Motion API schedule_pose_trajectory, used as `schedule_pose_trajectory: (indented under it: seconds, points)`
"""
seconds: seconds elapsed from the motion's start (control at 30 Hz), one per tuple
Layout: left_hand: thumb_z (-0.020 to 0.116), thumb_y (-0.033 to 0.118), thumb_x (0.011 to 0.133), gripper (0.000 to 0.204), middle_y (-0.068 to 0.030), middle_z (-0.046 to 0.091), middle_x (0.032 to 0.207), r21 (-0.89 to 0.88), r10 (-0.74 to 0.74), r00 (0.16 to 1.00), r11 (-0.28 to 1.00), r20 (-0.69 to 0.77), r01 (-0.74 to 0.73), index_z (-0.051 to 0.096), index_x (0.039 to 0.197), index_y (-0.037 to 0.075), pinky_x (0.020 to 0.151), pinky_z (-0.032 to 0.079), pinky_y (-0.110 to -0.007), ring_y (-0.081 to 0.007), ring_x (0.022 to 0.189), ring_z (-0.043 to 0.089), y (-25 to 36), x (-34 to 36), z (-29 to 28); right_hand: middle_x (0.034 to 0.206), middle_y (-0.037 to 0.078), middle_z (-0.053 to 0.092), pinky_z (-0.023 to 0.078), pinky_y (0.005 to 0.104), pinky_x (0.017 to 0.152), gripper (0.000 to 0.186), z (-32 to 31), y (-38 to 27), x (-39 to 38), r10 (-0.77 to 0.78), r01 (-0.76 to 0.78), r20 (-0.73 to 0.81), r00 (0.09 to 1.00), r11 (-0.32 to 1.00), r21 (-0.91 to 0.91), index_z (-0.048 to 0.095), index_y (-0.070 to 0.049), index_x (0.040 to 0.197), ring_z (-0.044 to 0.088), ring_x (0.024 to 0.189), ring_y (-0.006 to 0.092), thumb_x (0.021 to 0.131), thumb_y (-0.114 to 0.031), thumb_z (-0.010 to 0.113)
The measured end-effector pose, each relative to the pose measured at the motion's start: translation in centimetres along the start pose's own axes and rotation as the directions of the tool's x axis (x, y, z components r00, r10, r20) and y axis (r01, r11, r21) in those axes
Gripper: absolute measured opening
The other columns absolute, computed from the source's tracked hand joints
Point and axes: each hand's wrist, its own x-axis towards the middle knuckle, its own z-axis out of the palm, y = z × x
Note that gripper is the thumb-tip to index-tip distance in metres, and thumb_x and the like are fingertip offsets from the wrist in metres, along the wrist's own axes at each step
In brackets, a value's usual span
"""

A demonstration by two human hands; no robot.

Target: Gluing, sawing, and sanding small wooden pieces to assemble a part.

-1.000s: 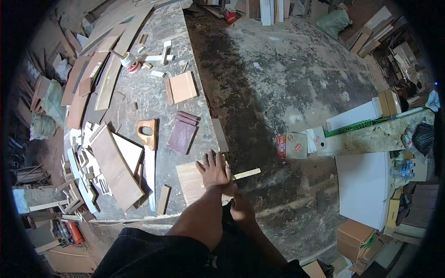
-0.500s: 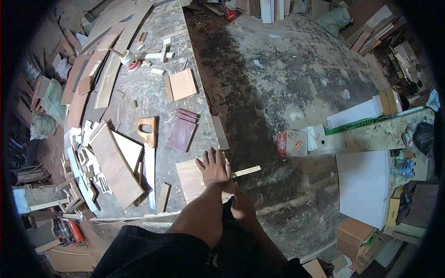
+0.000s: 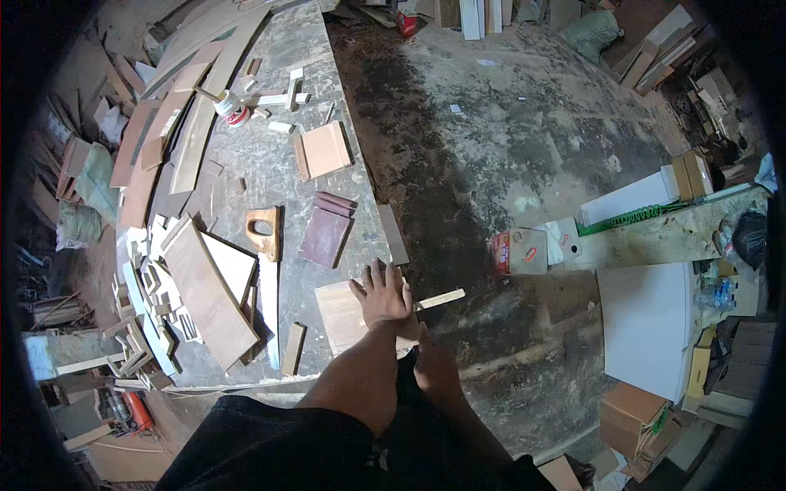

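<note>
My left hand (image 3: 385, 299) lies spread with fingers apart on a pale plywood board (image 3: 334, 319) at the bench's right edge. A narrow light wooden strip (image 3: 442, 299) sticks out to the right from beside that hand, past the edge. My right hand (image 3: 434, 368) is below it, off the bench edge, with fingers curled; what they hold is hidden. A wooden-handled saw (image 3: 262, 237) lies left of the board, beside a small wood block (image 3: 293, 348). Above the board are a maroon panel (image 3: 326, 233) and a light wooden piece (image 3: 322, 151).
The bench (image 3: 295, 49) carries heaped offcuts (image 3: 209, 303), long planks (image 3: 205, 123) and a white glue tub (image 3: 232, 110). At the right, across the dark floor (image 3: 524, 139), stand a ledge (image 3: 639, 245) with a square can (image 3: 524, 252), a white panel (image 3: 643, 327) and cardboard boxes (image 3: 630, 417).
The whole view has shifted slightly. My left hand stays spread on the board; my right hand remains curled below it, with only very slight movement.
</note>
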Motion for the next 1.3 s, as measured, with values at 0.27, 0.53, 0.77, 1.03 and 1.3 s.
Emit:
schedule_pose_trajectory:
  seconds: [0.27, 0.53, 0.77, 1.03, 1.3]
  points:
    - [0.044, 0.048, 0.094, 0.068, -0.0166, 0.026, 0.162, -0.015, 0.007, 1.000, 1.000, -0.001, -0.007, 0.037, 0.153, 0.015, 0.117, 0.002, -0.070, -0.0402, 0.150, 0.020, 0.2, -0.1, -0.1, 0.096, 0.029, 0.065, 0.052, 0.0538, 0.072, 0.067, 0.5, 0.2, 0.0, -0.013, 0.007, -0.069, 0.998, 0.996, -0.087, 0.029, 0.001, 0.154, 0.065, 0.083, 0.0439, 0.091, -0.006, 0.050]
    - [0.043, 0.048, 0.094, 0.069, -0.0169, 0.027, 0.162, 0.007, 0.005, 1.000, 1.000, -0.019, -0.005, 0.037, 0.153, 0.013, 0.117, 0.002, -0.071, -0.0405, 0.150, 0.019, -0.7, 0.1, -0.1, 0.098, 0.029, 0.065, 0.052, 0.0535, 0.073, 0.067, -2.3, -2.8, 0.0, 0.099, -0.100, 0.128, 0.987, 0.995, 0.003, 0.028, 0.001, 0.154, 0.063, 0.083, 0.0450, 0.092, -0.003, 0.050]
    - [0.043, 0.047, 0.094, 0.069, -0.0170, 0.028, 0.161, -0.013, 0.018, 1.000, 1.000, -0.009, -0.018, 0.038, 0.153, 0.012, 0.117, 0.001, -0.071, -0.0406, 0.151, 0.018, 0.2, -0.1, -0.4, 0.091, 0.026, 0.066, 0.051, 0.0485, 0.067, 0.060, 4.4, 4.0, -1.7, -0.102, 0.088, -0.219, 0.970, 0.993, -0.073, 0.040, -0.001, 0.150, 0.063, 0.076, 0.0407, 0.092, -0.004, 0.056]
    - [0.043, 0.046, 0.094, 0.069, -0.0171, 0.027, 0.162, 0.000, 0.001, 1.000, 1.000, 0.016, -0.001, 0.037, 0.153, 0.012, 0.117, 0.001, -0.070, -0.0409, 0.150, 0.020, 0.0, 0.0, -0.6, 0.090, 0.029, 0.064, 0.052, 0.0471, 0.067, 0.041, 6.7, 3.8, -1.6, -0.087, 0.119, -0.513, 0.854, 0.992, 0.030, 0.052, 0.000, 0.137, 0.063, 0.078, 0.0448, 0.098, -0.012, 0.053]
    - [0.043, 0.046, 0.094, 0.068, -0.0180, 0.024, 0.164, -0.018, 0.041, 0.999, 0.999, 0.029, -0.041, 0.037, 0.153, 0.012, 0.117, 0.001, -0.071, -0.0418, 0.151, 0.019, 1.6, -0.2, -0.7, 0.087, 0.024, 0.065, 0.051, 0.0423, 0.062, 0.022, 10.9, 8.7, -0.7, -0.111, 0.035, -0.443, 0.890, 0.984, -0.175, 0.063, 0.003, 0.112, 0.062, 0.070, 0.0359, 0.098, -0.014, 0.059]
